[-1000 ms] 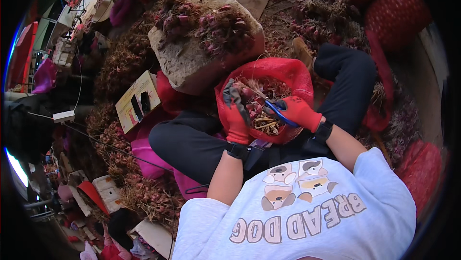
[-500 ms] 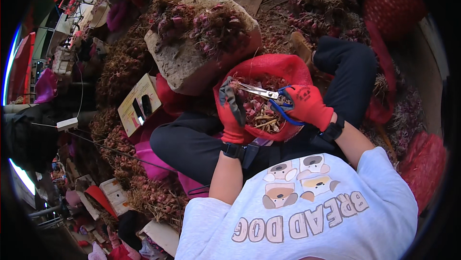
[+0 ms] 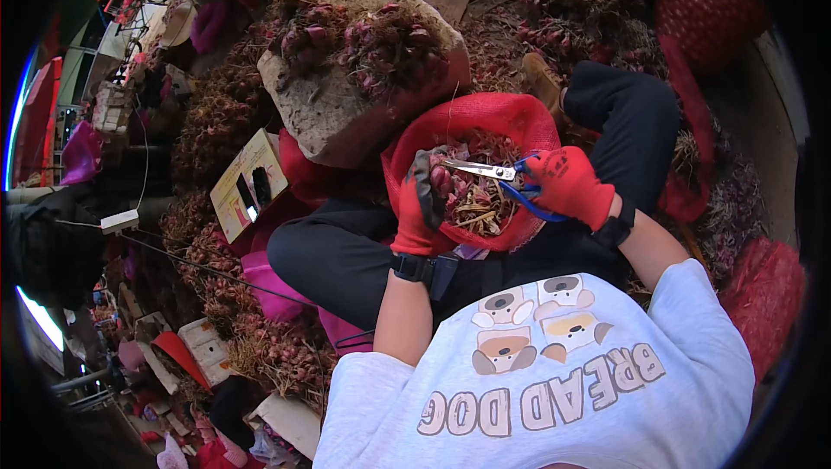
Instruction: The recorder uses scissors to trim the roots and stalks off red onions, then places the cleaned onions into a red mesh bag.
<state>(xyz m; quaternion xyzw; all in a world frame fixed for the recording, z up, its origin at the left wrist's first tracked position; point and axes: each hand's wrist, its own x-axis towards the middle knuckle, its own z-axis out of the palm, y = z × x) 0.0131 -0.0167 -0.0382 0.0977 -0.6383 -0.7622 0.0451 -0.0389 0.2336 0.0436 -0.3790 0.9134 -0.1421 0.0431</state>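
My right hand (image 3: 569, 183), in a red glove, is closed round the blue handles of a pair of scissors (image 3: 486, 170). Their blades point left and reach to the fingertips of my left hand (image 3: 421, 201). That hand, in a red glove with a dark grey palm, is curled round a reddish shallot (image 3: 441, 180), partly hidden by the fingers. Both hands are over the mouth of a red mesh bag (image 3: 530, 114) between my crossed legs. Inside it lie loose shallots and dry trimmings (image 3: 481, 213). I cannot tell whether the blades touch the shallot.
Ahead stands a pale stone block (image 3: 316, 123) with bunches of dried shallots (image 3: 394, 49) on it. A yellowish box (image 3: 251, 183) with a dark phone-like object lies to the left. More shallot bunches (image 3: 277, 348) heap along the left; full red mesh bags (image 3: 710, 10) stand far right.
My left hand has rolled and closed inward, dropping slightly, and a shallot now shows at its fingers. My right hand has shifted slightly right with the scissors, whose blades now look closer together.
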